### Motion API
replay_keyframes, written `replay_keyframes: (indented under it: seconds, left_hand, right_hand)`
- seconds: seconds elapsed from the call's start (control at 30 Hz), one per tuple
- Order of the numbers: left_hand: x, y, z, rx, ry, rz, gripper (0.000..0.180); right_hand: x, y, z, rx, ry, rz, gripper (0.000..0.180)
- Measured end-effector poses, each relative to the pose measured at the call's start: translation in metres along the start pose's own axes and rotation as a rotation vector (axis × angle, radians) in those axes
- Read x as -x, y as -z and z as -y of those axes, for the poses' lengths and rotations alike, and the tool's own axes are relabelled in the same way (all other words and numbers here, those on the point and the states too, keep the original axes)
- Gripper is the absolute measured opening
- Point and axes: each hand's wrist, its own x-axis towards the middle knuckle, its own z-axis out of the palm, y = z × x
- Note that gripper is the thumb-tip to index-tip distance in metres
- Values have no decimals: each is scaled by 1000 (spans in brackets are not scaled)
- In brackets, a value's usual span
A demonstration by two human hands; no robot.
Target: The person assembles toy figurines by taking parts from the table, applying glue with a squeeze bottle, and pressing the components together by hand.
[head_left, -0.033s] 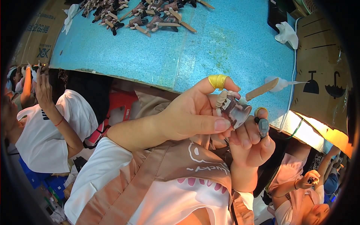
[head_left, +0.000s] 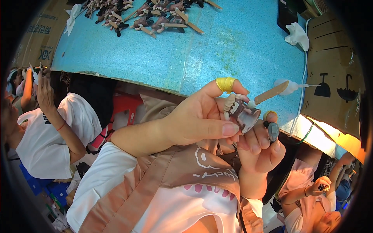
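Note:
My left hand point(head_left: 206, 118) is closed on a small toy figurine point(head_left: 246, 116), pinched between thumb and fingers. Its body is brownish purple with a flared end and pale limb-like parts. From the figurine's upper side a flat tan blade-shaped piece point(head_left: 272, 92) sticks out to the right. Just below and to the right is my right hand point(head_left: 258, 151), palm up, its curled fingers close against the figurine. Those fingers hold a small grey rounded part with a black knob point(head_left: 273, 132). Yellow tape wraps a finger on each hand.
Similar figurines with tan blades lie in a pile point(head_left: 159, 15) on the blue tabletop point(head_left: 128, 54). A white nozzle bottle point(head_left: 286, 87) lies beyond the blade, near a cardboard box point(head_left: 330, 50). White crumpled material point(head_left: 297, 37) and a cable are alongside. Other people sit at left and right.

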Motion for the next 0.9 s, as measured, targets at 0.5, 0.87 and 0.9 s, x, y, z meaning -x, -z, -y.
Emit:
replay_keyframes:
  seconds: [0.5, 0.87, 0.9]
  left_hand:
    - [1, 5, 3, 37, -50, 95, 49]
    - [2, 3, 3, -54, -40, -38, 53]
    - [1, 4, 4, -54, -48, -11, 52]
  right_hand:
    - [1, -2, -2, -14, -18, -2, 44]
    - [-1, 5, -2, -37, -25, 52, 45]
    - [-1, 5, -1, -40, -24, 51, 45]
